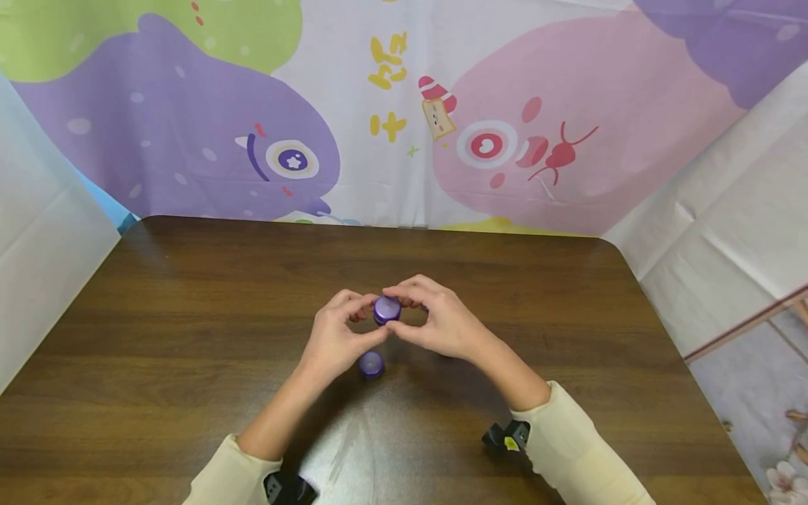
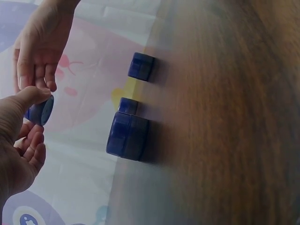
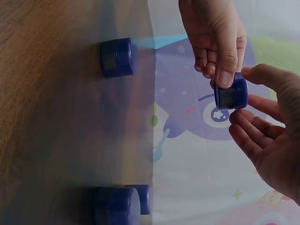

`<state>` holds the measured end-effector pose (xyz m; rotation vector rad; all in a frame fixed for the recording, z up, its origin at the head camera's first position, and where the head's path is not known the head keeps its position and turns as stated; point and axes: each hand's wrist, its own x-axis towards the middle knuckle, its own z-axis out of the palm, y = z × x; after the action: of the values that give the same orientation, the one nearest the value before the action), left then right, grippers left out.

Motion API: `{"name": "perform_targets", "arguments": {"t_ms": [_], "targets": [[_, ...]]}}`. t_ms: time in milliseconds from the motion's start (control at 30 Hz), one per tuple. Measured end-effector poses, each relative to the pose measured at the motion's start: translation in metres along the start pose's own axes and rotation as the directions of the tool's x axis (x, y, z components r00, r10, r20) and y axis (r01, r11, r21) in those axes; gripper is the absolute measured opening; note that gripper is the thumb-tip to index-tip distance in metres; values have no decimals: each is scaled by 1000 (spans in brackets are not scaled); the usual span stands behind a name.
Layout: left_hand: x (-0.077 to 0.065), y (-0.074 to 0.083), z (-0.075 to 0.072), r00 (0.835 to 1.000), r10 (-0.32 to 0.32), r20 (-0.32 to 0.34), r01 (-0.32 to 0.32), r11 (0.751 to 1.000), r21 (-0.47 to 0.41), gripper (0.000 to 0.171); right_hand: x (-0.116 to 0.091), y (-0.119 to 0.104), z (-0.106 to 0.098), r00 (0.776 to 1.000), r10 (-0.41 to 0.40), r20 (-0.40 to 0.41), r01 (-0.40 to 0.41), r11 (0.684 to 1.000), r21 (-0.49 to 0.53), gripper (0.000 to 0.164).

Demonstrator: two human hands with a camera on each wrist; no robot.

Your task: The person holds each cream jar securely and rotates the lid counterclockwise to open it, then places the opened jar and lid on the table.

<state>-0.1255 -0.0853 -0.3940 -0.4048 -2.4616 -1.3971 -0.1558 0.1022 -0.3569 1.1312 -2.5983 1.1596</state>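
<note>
A small round purple jar [image 1: 387, 308] is held above the table between both hands, its flat lid facing up toward the head camera. My left hand [image 1: 334, 335] pinches it from the left with thumb and fingertips. From the other side, the thumb and forefinger of my right hand [image 1: 447, 321] grip the same jar, as the right wrist view also shows. A second purple jar [image 1: 371, 365] stands on the table just below the hands. The left wrist view shows more of these jars: one apart [image 2: 141, 66], and a small-looking one [image 2: 128, 106] behind a nearer one [image 2: 128, 136].
The brown wooden table [image 1: 158, 351] is bounded at the back by a cartoon-printed cloth [image 1: 391, 182]. White cloth sides [image 1: 726, 210] rise at left and right. Dark wrist cameras [image 1: 507, 436] sit at the cuffs of both pale sleeves.
</note>
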Motion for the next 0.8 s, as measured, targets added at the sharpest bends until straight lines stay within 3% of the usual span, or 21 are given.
{"name": "perform_targets", "arguments": {"t_ms": [167, 433, 633, 800], "targets": [[0, 0, 0, 1000, 5, -7, -5, 1000, 4, 38, 0, 0, 1, 998, 36, -46, -36, 999, -5, 35], [0, 0, 1, 1000, 2, -5, -2, 1000, -8, 37, 1, 0, -1, 1000, 1, 6, -1, 1000, -9, 33], [0, 1, 0, 1000, -2, -9, 2, 1000, 1, 37, 0, -1, -2, 999, 23, -27, -23, 1000, -16, 40], [0, 2, 1, 1000, -6, -10, 6, 1000, -2, 37, 0, -1, -2, 999, 26, -19, -27, 999, -29, 37]]}}
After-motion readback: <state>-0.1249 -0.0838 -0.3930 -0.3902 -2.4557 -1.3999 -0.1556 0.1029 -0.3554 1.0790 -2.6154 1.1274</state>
